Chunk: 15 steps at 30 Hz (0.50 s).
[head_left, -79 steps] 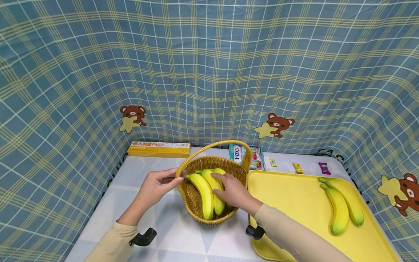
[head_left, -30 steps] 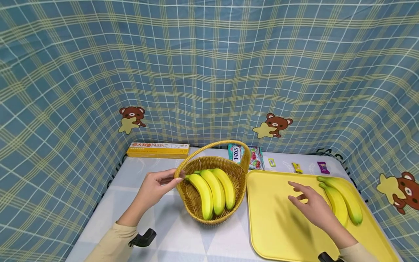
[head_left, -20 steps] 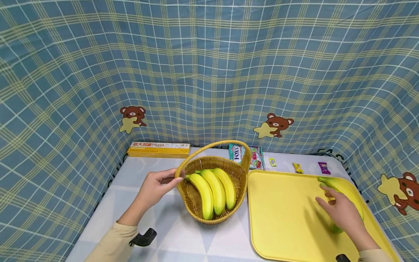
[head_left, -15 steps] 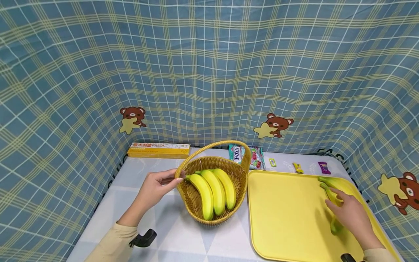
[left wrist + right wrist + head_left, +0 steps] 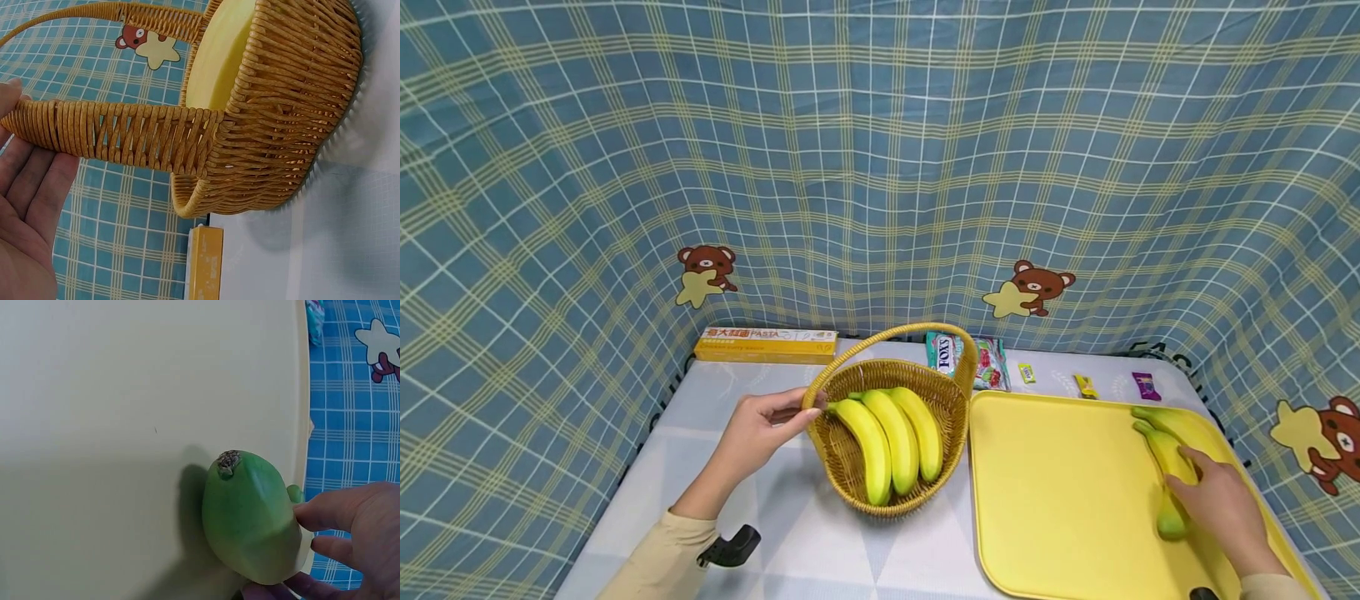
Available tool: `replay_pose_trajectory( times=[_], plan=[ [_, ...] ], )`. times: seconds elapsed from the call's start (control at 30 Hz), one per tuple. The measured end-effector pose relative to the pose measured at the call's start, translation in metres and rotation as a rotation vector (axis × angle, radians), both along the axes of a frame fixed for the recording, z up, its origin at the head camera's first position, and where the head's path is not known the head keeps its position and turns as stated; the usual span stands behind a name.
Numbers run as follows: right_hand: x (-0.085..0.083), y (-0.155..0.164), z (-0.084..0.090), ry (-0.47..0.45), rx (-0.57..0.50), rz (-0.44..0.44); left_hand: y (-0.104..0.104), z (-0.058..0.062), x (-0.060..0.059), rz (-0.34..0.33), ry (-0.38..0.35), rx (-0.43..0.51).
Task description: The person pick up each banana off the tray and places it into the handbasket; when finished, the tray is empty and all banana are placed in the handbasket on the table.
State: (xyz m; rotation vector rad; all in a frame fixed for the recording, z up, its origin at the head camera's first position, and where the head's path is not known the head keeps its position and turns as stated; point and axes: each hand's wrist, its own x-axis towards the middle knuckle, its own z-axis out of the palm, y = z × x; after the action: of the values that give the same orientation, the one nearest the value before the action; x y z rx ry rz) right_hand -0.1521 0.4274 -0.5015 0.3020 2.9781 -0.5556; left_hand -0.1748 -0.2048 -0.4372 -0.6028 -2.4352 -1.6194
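Observation:
My left hand (image 5: pixel 765 427) holds the handle of a wicker basket (image 5: pixel 955 400) at its left side. In the left wrist view the thumb and fingers are round the woven handle (image 5: pixel 125 134). Three yellow bananas (image 5: pixel 898 442) lie side by side in the basket. My right hand (image 5: pixel 1223 504) is over the yellow tray (image 5: pixel 1067 492), thumb and fingers on either side of a banana (image 5: pixel 1167 457). The right wrist view shows its green end (image 5: pixel 247 515) close up, thumb touching its side. Another banana (image 5: pixel 1191 427) lies beyond it, partly hidden by the hand.
Behind the basket lies a candy bag (image 5: pixel 992 362). A pasta box (image 5: pixel 765 344) stands at the back left. Small wrapped candies, one yellow (image 5: pixel 1086 386) and one purple (image 5: pixel 1146 386), lie behind the tray. A plaid curtain (image 5: pixel 880 167) surrounds the table.
My right hand has left the bananas in the basket, moved right over the tray and come down onto the nearer banana there. The left hand stays on the handle.

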Motion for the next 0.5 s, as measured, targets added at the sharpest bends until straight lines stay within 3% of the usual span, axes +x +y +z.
replay_pose_trajectory(
  times=[0.27,0.5],
  plan=[
    [0.0003,0.0014,0.0002,-0.098,-0.007,-0.023,-0.0003,-0.0003,-0.0001,-0.001,0.003,-0.001],
    [0.0009,0.0037,-0.0017,-0.084,-0.010,-0.018,0.0000,-0.0019,-0.0013,0.006,0.011,-0.006]
  ],
)
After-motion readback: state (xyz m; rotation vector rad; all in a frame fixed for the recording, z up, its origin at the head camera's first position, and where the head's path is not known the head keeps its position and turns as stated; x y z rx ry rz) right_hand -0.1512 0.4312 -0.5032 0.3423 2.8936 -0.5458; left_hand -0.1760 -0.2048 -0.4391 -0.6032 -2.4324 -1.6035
